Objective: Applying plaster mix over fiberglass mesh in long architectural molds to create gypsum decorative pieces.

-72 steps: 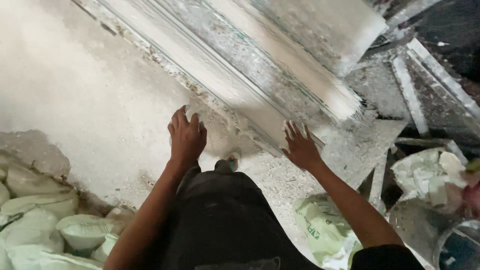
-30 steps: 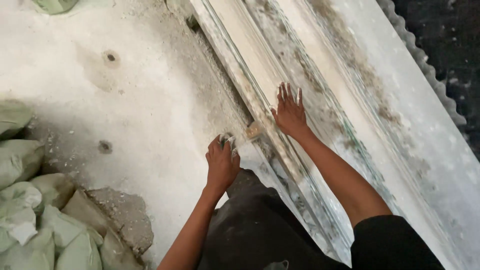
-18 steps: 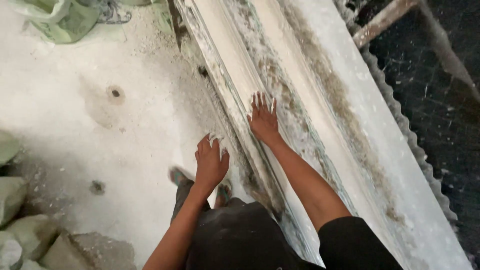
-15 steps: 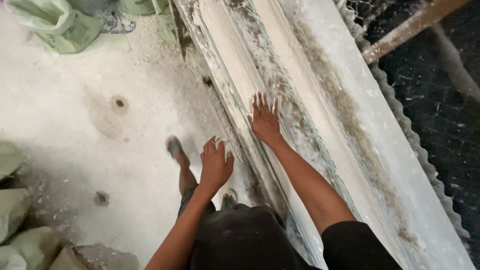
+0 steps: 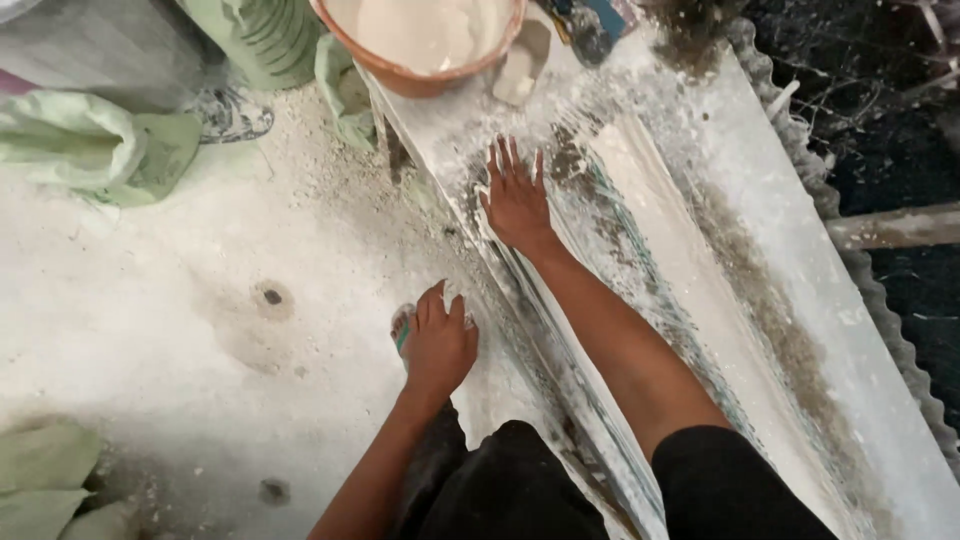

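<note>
Both hands are spread with nothing gripped. On the person's own right, the right hand [image 5: 517, 196] lies palm-down, fingers fanned, flat on the long white plaster moulding [image 5: 640, 250] that runs diagonally from the upper middle of the view down to the lower right. The flat palm suits the wet, smeared surface: it presses and smooths over a broad patch rather than digging in with fingertips. White plaster streaks cover the fingers and the back of the hand.

The left hand [image 5: 438, 345] hangs lower, beside the moulding's near edge and above the dusty floor [image 5: 150, 300], fingers loosely curled and apart; whether it touches the edge I cannot tell. A sandalled foot [image 5: 403, 328] shows just behind it, planted close to the moulding so the body can lean over the work.

At the moulding's far end sits an orange-brown basin [image 5: 420, 60] holding pale plaster mix, near enough to dip into. Green sacks [image 5: 90, 150] lie crumpled on the floor to the left, and corrugated sheeting [image 5: 850, 260] edges the moulding's right side.
</note>
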